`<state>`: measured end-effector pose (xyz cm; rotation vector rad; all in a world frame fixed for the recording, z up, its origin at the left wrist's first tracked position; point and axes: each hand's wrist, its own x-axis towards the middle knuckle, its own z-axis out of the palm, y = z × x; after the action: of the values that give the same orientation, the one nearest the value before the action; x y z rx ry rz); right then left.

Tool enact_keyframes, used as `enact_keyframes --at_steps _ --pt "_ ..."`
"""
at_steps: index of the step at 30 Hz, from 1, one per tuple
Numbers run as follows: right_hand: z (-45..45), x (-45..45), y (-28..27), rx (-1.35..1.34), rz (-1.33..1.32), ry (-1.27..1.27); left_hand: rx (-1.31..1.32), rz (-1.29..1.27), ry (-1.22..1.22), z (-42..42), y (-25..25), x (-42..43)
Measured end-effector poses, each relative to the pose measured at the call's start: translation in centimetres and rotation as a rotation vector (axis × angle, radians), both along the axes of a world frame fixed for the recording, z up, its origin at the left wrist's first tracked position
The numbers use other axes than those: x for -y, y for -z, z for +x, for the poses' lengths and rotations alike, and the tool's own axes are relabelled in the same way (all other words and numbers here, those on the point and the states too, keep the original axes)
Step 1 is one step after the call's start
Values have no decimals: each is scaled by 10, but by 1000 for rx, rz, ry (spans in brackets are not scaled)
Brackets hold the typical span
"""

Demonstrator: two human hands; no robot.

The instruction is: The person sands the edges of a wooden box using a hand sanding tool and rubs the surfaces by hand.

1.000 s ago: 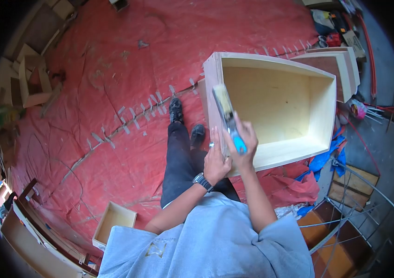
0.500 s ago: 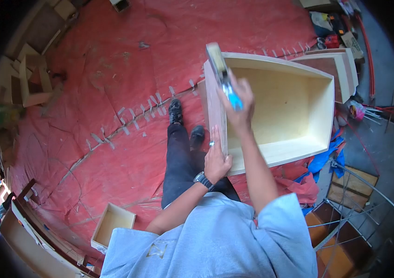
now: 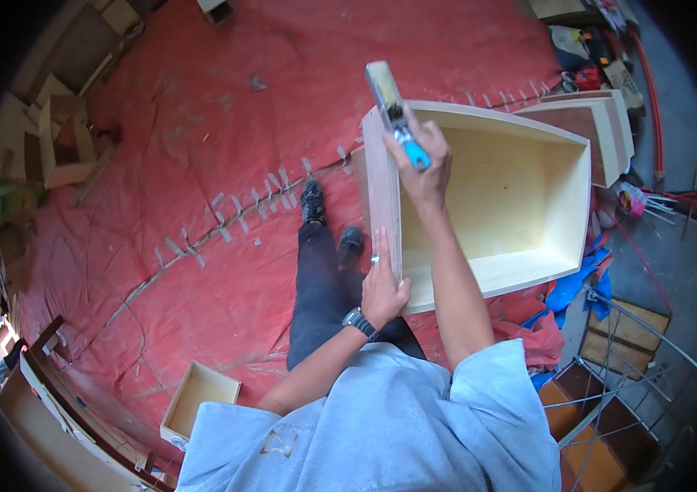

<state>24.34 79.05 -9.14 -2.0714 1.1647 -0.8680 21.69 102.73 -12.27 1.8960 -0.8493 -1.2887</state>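
A large open wooden box (image 3: pixel 488 189) stands in front of me, right of centre, its hollow side facing up. My right hand (image 3: pixel 424 168) is wrapped round the blue-handled end of a hand tool (image 3: pixel 389 100), which lies over the box's far left corner. The tool's long pale end points away from me and past that corner. My left hand (image 3: pixel 384 283) rests on the near left edge of the box, fingers along the side panel and thumb towards the inside. A ring and a wristwatch show on it.
Red sheeting (image 3: pixel 201 148) with tape strips covers the floor. A small wooden drawer (image 3: pixel 201 394) lies at the lower left. Wooden panels (image 3: pixel 594 135) stand behind the box. A metal wire frame (image 3: pixel 611 385) is at the lower right. Furniture parts (image 3: pixel 66 139) line the left.
My right hand and the tool have moved away from me along the box's left edge, to its far corner. My left hand has stayed on the near end of that edge.
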Motion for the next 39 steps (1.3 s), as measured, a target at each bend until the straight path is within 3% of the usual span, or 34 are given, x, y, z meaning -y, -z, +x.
enact_keyframes --at_steps 4,7,10,14,17,23,26,29,31,35,37,39 --pt "-61 -87 -2 -128 2 -1 -16 -23 -9 0 1 -3" --pt "-78 -130 -6 10 107 50 106 -143 -66 -7 8 -5" --pt "-33 -66 5 -132 -15 56 152 -190 -92 -8 9 -5" --pt "52 43 4 12 -49 51 49 -49 -17 0 5 -6" --pt "37 30 15 56 -187 -16 27 -16 -2 2 1 -5" --pt "-66 -118 -6 -137 29 51 46 -51 -14 -2 10 -8" --pt "-64 -117 -6 -96 40 45 120 -144 -70 -5 8 -5" --pt "7 -14 5 -148 -99 72 144 -143 -80 -4 4 -3" --pt "51 42 7 39 -63 93 119 -88 -52 -4 6 -6" --pt "36 30 8 95 -112 29 101 -101 -49 -1 7 -4" --pt "-5 -22 -5 -115 -53 34 41 -51 -27 0 4 -4" --pt "-48 -79 -5 -129 7 28 7 -14 -8 2 5 -4"
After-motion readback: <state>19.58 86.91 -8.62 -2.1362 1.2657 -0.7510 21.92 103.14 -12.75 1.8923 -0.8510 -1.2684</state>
